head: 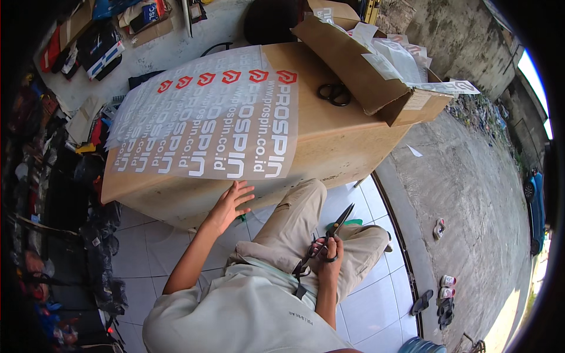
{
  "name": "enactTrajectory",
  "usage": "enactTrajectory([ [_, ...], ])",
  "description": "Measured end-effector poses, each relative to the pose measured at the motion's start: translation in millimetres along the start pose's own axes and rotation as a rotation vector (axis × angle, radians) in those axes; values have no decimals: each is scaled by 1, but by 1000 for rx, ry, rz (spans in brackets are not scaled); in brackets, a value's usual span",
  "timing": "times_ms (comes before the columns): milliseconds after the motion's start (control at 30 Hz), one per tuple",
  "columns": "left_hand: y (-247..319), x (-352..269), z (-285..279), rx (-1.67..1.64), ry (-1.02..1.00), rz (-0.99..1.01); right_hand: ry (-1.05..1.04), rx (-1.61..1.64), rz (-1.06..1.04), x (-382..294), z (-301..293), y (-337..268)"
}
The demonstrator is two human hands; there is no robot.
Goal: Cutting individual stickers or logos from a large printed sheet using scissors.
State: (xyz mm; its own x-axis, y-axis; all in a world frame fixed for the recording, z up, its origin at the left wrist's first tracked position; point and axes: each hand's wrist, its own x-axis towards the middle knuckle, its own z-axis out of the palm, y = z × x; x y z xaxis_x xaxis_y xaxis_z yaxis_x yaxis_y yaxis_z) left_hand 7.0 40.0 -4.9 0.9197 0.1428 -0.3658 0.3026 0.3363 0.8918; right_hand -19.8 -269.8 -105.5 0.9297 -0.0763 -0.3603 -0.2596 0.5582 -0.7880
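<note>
My left hand (pixel 231 205) hangs just off the near edge of the wooden table (pixel 322 154), fingers spread and nothing in them. In front of it, translucent sheets (pixel 207 128) printed with repeated white lettering and red emblems lie overlapped on the tabletop. One sheet corner reaches past the table's edge. Above my lap, my right hand (pixel 330 260) grips black-handled scissors (pixel 343 219), blades pointing up and away from me. The blades look close together.
A black roll of tape or ring-shaped object (pixel 334 95) lies beside an opened cardboard box (pixel 353 66) stuffed with printed sheets. Cluttered goods (pixel 95 48) line the left wall. Sandals (pixel 422 302) and shoes rest on the concrete outside the tiled floor (pixel 373 304).
</note>
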Motion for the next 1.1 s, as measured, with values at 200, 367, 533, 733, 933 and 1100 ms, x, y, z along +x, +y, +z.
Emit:
enactTrajectory([
  [200, 31, 39, 31, -82, -255, 307, -66, 107, 55, -50, 29, -31],
  [367, 34, 63, 72, 283, -205, 414, -104, -8, -2, -82, 74, -47],
  [533, 15, 66, 78, 277, -117, 417, -126, -148, -10, -102, 94, -56],
  [733, 10, 64, 72, 215, -247, 313, -194, -335, 67, -113, 96, -55],
  [933, 16, 58, 77, 151, -245, 331, -232, -340, 85, -110, 106, -53],
  [1100, 17, 58, 73, 219, -259, 329, -224, -338, 78, -104, 111, -57],
])
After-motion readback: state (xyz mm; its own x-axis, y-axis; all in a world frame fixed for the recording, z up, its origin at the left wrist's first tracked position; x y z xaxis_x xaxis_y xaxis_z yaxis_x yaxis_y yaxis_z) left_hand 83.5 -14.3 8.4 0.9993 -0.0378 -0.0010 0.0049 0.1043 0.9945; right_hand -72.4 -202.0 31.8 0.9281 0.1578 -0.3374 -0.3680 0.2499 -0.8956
